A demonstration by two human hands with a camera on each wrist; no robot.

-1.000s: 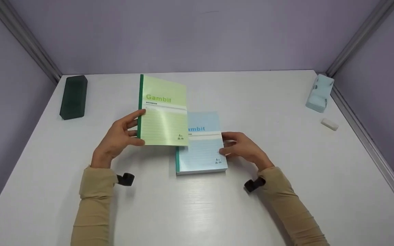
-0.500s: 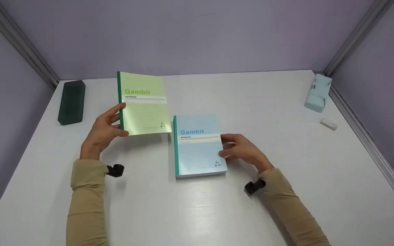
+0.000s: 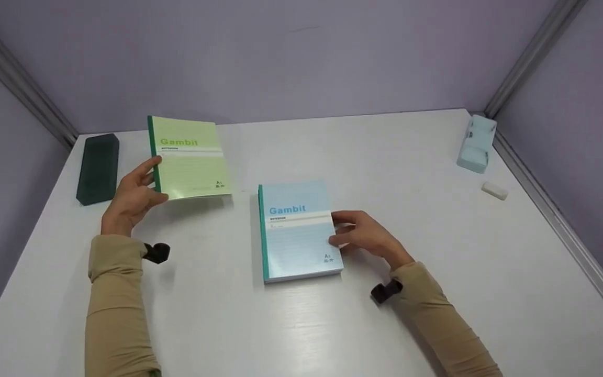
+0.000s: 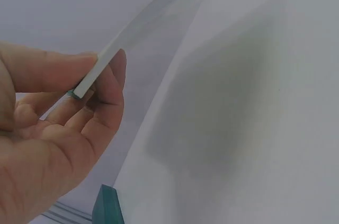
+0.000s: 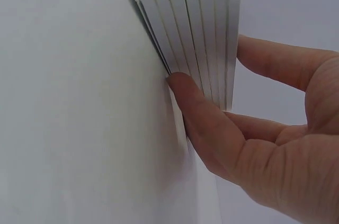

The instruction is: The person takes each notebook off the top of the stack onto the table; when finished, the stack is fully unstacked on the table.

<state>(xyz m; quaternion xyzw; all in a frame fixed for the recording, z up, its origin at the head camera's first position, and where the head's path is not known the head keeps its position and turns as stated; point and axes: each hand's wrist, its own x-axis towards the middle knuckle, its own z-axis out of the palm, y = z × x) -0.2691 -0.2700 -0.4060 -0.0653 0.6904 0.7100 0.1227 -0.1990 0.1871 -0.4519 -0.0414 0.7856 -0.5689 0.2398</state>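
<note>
White table point(image 3: 437, 262), lilac walls point(image 3: 280, 57), grey metal corner rails point(image 3: 532, 57).

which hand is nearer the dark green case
Left. The left hand holds the green notebook just right of the case; the right hand is far right, at the blue stack.
</note>
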